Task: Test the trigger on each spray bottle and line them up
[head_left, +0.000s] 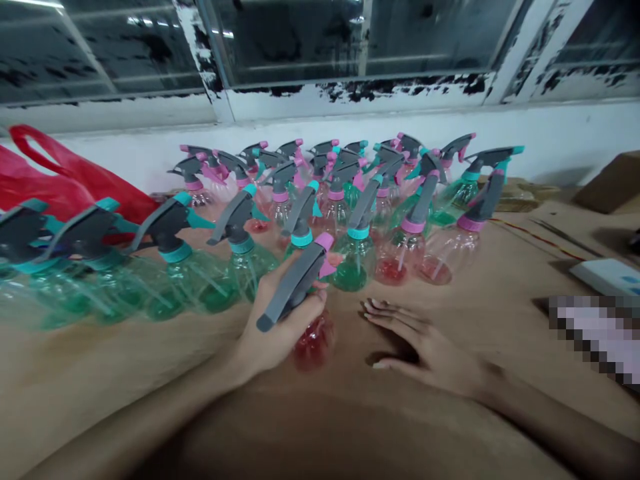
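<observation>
My left hand (pixel 280 320) is wrapped round the neck of a pink spray bottle (pixel 314 343) with a grey head and a pink nozzle. Its fingers hide the collar. To the right, my right hand (pixel 420 340) lies palm down over the table, its fingers stretched out and holding nothing. Just beyond the hands stand a green spray bottle (pixel 354 267) with a teal collar and a pink one (pixel 400 257) with a pink collar. More green spray bottles (pixel 200 280) line up to the left.
Several more spray bottles (pixel 335 207) crowd together towards the white wall (pixel 540 133). A red plastic bag (pixel 75 180) lies at the back left. At the right are a cardboard box (pixel 613 183), a white device (pixel 607 275) and a blurred-out flat object (pixel 600 337) on the brown table (pixel 505 333).
</observation>
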The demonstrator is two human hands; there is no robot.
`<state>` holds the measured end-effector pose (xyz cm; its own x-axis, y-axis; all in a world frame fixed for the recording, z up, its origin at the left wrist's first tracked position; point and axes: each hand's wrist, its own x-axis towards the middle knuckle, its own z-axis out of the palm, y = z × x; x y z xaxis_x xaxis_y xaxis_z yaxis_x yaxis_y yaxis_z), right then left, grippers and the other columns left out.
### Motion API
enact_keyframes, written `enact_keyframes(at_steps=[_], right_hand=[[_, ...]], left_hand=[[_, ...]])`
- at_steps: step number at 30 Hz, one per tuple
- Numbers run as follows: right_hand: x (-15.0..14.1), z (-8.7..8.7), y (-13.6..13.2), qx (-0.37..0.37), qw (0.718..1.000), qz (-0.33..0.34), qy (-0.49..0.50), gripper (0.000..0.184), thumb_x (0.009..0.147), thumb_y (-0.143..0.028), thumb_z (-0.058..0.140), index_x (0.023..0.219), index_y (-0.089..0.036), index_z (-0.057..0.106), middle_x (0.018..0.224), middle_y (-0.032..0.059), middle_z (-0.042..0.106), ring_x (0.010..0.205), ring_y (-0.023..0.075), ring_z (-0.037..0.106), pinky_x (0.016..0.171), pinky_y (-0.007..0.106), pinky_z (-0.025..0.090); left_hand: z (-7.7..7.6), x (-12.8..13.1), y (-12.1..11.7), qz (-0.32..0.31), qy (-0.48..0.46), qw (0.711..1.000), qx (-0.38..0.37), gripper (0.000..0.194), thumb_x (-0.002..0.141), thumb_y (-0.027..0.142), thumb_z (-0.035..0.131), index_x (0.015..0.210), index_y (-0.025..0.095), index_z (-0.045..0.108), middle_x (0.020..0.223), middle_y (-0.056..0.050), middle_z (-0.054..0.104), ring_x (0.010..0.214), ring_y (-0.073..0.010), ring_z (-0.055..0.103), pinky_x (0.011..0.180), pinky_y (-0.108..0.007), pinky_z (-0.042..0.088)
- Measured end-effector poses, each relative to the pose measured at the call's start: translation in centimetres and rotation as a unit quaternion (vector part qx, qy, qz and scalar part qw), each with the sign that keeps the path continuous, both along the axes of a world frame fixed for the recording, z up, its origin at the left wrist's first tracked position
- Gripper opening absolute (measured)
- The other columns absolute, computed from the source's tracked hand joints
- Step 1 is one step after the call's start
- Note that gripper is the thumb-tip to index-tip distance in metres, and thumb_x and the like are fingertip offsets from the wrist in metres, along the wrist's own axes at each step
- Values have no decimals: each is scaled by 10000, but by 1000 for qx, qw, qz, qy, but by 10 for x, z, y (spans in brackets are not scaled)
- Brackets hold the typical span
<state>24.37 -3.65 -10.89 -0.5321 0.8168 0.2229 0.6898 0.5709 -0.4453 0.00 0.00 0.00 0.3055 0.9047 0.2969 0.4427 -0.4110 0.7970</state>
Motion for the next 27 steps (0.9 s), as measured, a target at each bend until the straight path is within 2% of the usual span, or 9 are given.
enact_keyframes(at_steps=[3, 8, 14, 18, 22, 27], right_hand=[[0, 0, 0, 4, 1000, 3, -5, 660, 831, -484, 556, 1400, -254, 314, 1420, 48, 423, 1309, 216, 362, 1072, 440, 339], [0, 0, 0, 8, 1000, 6, 10, 657, 823, -474, 572, 1396, -263, 329, 1406, 53, 441, 1301, 233, 375, 1058, 456, 354], [0, 0, 0, 11, 1000, 1, 12, 659, 822, -472, 574, 1397, -266, 326, 1406, 52, 442, 1298, 232, 380, 1055, 457, 359], [0, -1, 0, 9, 1000, 3, 13, 655, 822, -472, 574, 1394, -264, 331, 1408, 49, 439, 1301, 227, 375, 1061, 451, 352], [0, -2, 0, 10, 1000, 1, 8, 653, 827, -471, 568, 1396, -262, 326, 1416, 44, 429, 1307, 219, 366, 1070, 445, 341], [1, -2, 0, 7, 1000, -3, 5, 661, 823, -481, 569, 1396, -263, 322, 1418, 38, 426, 1310, 212, 361, 1072, 436, 342]], left_hand=[[-4, -2, 1, -25, 8, 1000, -4, 82, 773, 205, 460, 825, 233, 516, 728, 44, 562, 624, -121, 552, 608, -238, 428], [-9, -3, 2, -23, -2, 1000, -6, 60, 795, 269, 483, 820, 247, 532, 736, 37, 579, 631, -137, 568, 591, -244, 442], [-11, -3, 3, 2, -17, 1000, -18, 140, 775, 286, 513, 897, 265, 576, 709, 34, 595, 611, -141, 572, 591, -239, 477], [-11, -3, 2, 20, -2, 999, -27, 142, 766, 313, 523, 861, 256, 612, 699, 24, 611, 602, -149, 578, 581, -252, 484], [-12, -3, 3, 17, -1, 999, -28, 141, 782, 330, 518, 889, 261, 579, 697, 29, 599, 609, -152, 582, 581, -259, 484], [-13, -5, 3, 12, 1, 1000, -28, 104, 783, 330, 522, 801, 246, 581, 725, 18, 606, 644, -149, 586, 634, -258, 495]])
